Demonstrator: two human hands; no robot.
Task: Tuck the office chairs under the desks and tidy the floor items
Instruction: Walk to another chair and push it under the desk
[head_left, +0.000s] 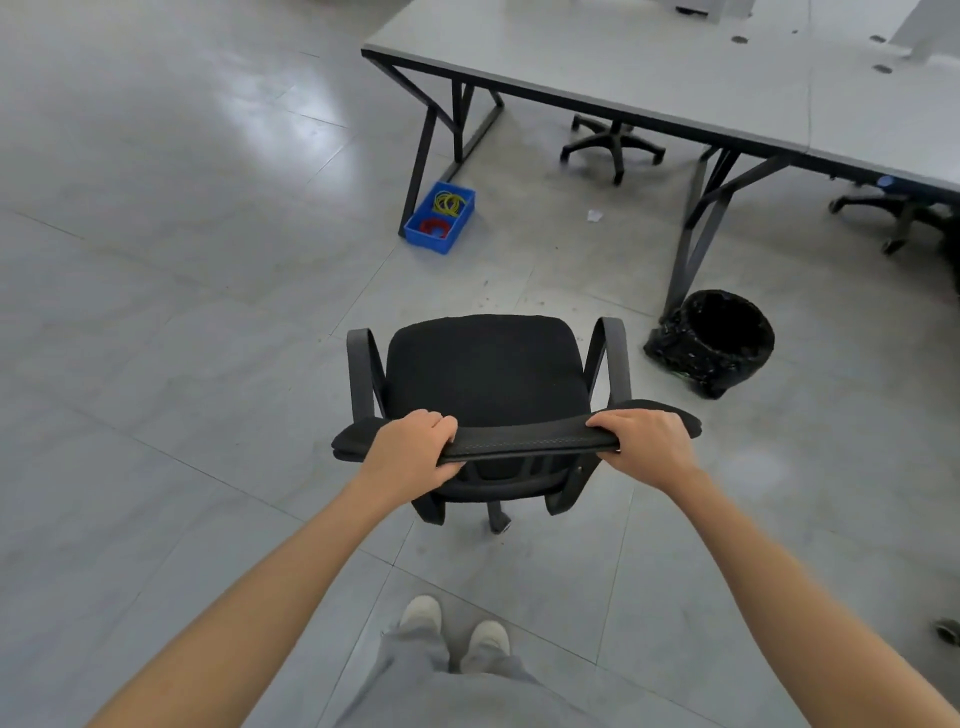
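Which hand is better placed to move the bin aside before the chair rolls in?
Right. The right hand grips the chair back on the side where the black bin stands by the desk leg. The left hand would have to cross the seat.

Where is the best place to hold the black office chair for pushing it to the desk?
Hold the office chair by the top edge of its backrest, from behind, as both hands do: the seat faces the desk, and that edge gives a wide bar.
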